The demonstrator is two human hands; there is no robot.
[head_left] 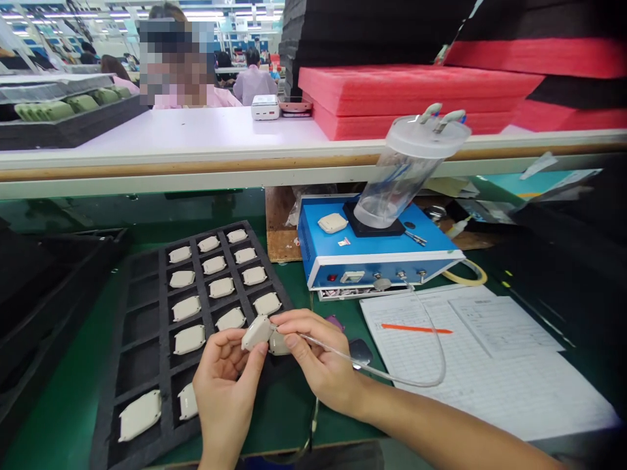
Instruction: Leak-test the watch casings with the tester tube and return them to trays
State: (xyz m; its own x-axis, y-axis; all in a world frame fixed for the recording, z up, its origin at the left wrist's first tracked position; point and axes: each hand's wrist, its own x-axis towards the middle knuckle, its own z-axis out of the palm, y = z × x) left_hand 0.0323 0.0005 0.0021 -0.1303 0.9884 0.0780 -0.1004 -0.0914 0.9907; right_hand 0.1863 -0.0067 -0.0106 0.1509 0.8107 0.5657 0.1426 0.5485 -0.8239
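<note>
Between thumb and fingers, my left hand [230, 372] grips a cream watch-shaped casing [257, 333], tilted above the tray. My right hand [318, 352] pinches the end of a thin clear cable [386, 375] against the casing's right edge; the very tip is hidden by my fingers. That cable loops back to the front of a blue box-shaped device [382, 251]. Under my hands lies a black foam tray [142, 349] with several similar cream casings [189, 339] in its compartments. Some compartments in its left column hold nothing.
A clear cylinder [396, 173] and another cream casing [332, 223] sit on the blue device. Papers [470, 385] with an orange strip [416, 328] lie to the right. Above runs a white shelf [210, 140] with red foam sheets [406, 91]. A person [196, 98] is opposite.
</note>
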